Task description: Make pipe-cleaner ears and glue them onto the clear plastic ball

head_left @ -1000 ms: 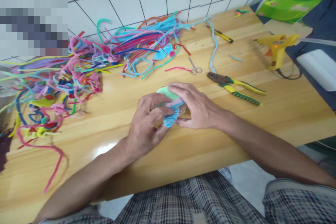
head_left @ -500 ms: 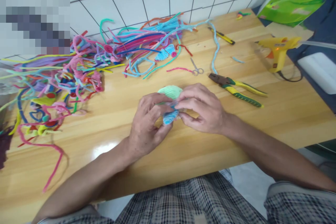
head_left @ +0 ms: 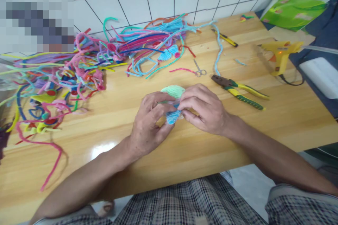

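Between both hands is a pipe-cleaner craft piece, with a pale green rounded part [head_left: 173, 92] at the far side and a blue striped part [head_left: 173, 116] toward me. My left hand [head_left: 151, 121] is closed on its left side, thumb beneath the blue part. From the right, my right hand [head_left: 204, 109] pinches the piece where the blue and green parts come together. The fingers cover the middle, so how the parts join is hidden. Beyond the hands lie small scissors [head_left: 200, 71] and a pink pipe cleaner [head_left: 181, 69].
Pliers [head_left: 239, 91] with green-yellow handles lie to the right, near a yellow glue gun [head_left: 281, 52]. A yellow cutter [head_left: 225, 38] is at the back. Heaped pipe cleaners [head_left: 153, 35] spread along the wall and left side. A green package [head_left: 294, 10] stands back right.
The view has shifted slightly. Both hands stay on the craft piece, and the right fingertips have drawn closer together over the blue part.
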### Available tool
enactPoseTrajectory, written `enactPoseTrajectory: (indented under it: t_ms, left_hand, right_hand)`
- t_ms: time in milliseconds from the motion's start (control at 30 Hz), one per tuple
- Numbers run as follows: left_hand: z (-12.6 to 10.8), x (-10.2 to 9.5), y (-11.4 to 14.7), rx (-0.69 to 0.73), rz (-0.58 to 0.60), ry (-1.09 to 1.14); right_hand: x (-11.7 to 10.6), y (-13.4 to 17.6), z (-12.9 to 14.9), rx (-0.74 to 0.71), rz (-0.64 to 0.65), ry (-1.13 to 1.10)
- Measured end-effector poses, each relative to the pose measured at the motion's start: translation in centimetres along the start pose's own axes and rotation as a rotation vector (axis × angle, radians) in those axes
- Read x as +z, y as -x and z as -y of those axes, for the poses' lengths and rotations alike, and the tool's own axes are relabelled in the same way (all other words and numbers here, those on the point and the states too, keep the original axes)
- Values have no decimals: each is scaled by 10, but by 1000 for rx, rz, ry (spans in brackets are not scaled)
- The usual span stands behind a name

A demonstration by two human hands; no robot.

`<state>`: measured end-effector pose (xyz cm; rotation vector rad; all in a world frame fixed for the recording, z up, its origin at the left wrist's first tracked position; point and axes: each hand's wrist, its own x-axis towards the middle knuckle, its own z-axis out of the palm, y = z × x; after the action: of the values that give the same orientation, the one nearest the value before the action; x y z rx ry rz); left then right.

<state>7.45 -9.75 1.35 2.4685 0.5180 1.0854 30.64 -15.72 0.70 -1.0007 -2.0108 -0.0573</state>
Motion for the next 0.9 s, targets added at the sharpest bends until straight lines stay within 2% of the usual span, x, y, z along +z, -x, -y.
enactPoseTrajectory:
  t_ms: [167,333,600,900]
  left_hand:
    - [0,2,-3,-7,-19,95]
    - [4,-3,-6,-25,41,149]
    - [10,-9,-10,-18,86,168]
    - [14,-12,-13,53,121,122]
  right_hand:
    - [0,4,-1,22,-31,-12]
    - [-1,8,-3,52,-36,-17]
    - [-5,6,-4,55,-30,13]
    - [-8,6,-3,53,-10,52]
